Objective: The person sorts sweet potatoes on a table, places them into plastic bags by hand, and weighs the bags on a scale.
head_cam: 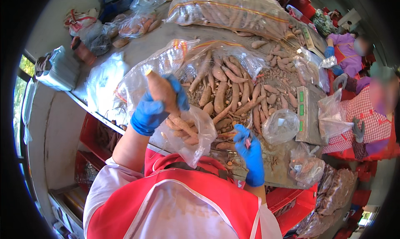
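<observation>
My left hand point(159, 104), in a blue glove, grips a large sweet potato point(162, 92) whose upper tip is cut and shows pale flesh. Below it lies an open clear plastic bag point(203, 132) with several sweet potatoes point(182, 128) inside. My right hand point(250, 151), also gloved in blue, is closed around a small tool with a pinkish part point(247, 143); its kind cannot be told. Beyond both hands a heap of sweet potatoes point(222, 95) spills from a large clear plastic sack point(150, 70) on the table.
A grey scale point(309, 114) and an empty-looking clear bag point(281, 126) stand right of the heap. A full sack point(231, 13) lies at the back. Plastic bags point(104, 79) are stacked at left. Red crates point(293, 204) sit below the table. Two co-workers point(365, 117) are at right.
</observation>
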